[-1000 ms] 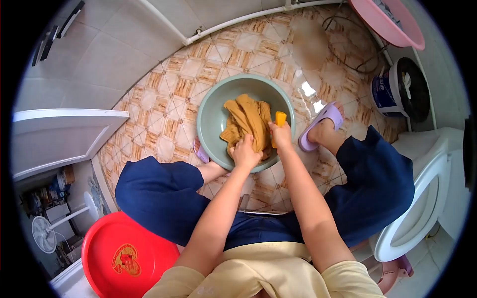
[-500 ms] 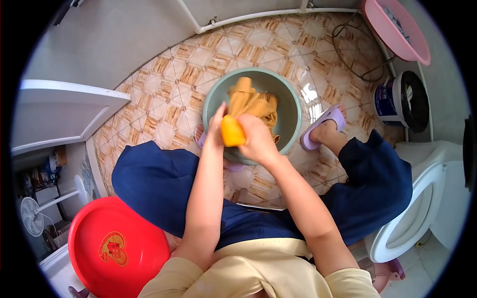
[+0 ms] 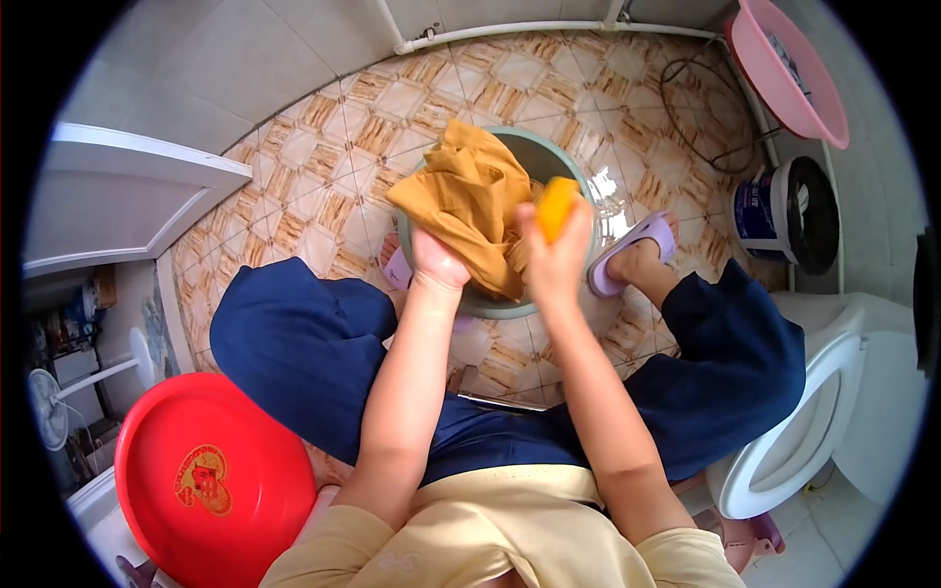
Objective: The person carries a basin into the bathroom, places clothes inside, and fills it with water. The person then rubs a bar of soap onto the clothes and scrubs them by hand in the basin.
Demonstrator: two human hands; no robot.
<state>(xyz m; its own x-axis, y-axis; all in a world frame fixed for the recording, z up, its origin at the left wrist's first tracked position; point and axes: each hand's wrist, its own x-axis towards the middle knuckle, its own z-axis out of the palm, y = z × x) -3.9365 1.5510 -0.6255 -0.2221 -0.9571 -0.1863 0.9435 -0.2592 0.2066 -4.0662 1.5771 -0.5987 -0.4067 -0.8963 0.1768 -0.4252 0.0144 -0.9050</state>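
A green-grey basin (image 3: 585, 265) stands on the floor between my feet. Bunched mustard-coloured cloth, seemingly a garment (image 3: 466, 201), is lifted at the basin's left side and hangs partly over its rim. My left hand (image 3: 439, 260) grips the cloth from beneath, its fingers mostly hidden under the folds. At the cloth's right edge, over the basin, my right hand (image 3: 561, 250) is closed around a bright yellow block (image 3: 556, 209) that looks like a bar of soap. Motion blurs this hand a little. The cloth covers much of the basin's inside.
A red basin (image 3: 279, 480) leans at my lower left. To the right are a toilet (image 3: 784, 461), a bucket with a dark rim (image 3: 774, 218) and a pink basin (image 3: 818, 103). A thin hose (image 3: 676, 122) coils on the tiled floor (image 3: 323, 186). A white door (image 3: 127, 196) stands left.
My left hand has taken hold of the cloth and raised it to the left, up out of the basin. My right hand has moved right and away from me with the yellow block.
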